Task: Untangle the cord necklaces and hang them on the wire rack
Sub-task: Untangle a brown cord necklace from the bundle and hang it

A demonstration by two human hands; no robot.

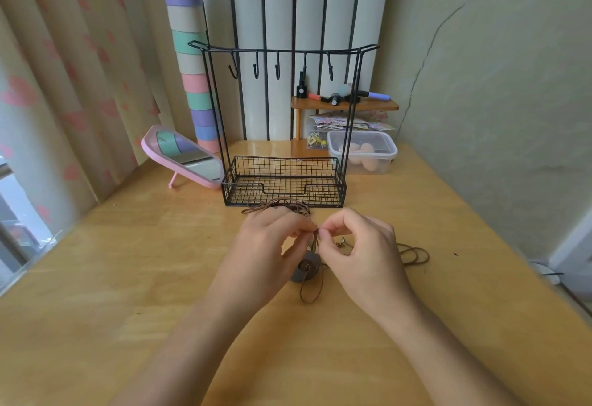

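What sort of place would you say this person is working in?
Probably a bedroom or similar home room: a pink tabletop mirror stands on the wooden table beside the wire rack, a heart-patterned curtain hangs at the left, and a white radiator runs up the wall behind.

Both hands, left [269,245] and right [355,245], pinch fingertips together (forearms converging).

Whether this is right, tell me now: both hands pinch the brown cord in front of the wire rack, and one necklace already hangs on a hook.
One thing is wrong: the head view shows no necklace on any hook of the wire rack. The left hand and right hand do pinch the brown cord in front of it.
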